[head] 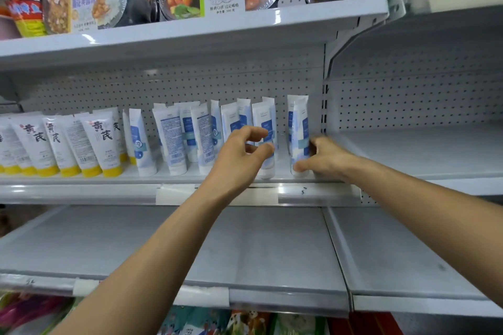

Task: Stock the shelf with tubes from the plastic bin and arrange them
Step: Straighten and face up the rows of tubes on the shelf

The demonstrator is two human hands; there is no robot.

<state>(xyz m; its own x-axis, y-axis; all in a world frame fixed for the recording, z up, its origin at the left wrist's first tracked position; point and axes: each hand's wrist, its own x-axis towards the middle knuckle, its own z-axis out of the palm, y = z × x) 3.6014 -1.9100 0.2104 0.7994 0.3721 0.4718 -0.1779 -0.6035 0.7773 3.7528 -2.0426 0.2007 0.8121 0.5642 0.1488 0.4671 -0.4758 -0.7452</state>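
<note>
right grip (pixel 324 160) clasps the end tube (pixel 299 130), upright by the shelf's (pixel 81 193) right edge, with a gap between it and the blue tubes (pixel 174 141). left grip (pixel 242 155) curls against one of those; whether it holds it, cannot tell. yellow-capped tubes (pixel 89 144) crowd the left.

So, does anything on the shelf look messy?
Yes. The blue-and-white tubes on the middle shelf lean unevenly, and some show their barcode backs. The right hand holds the rightmost tubes, set apart from the row.
</note>
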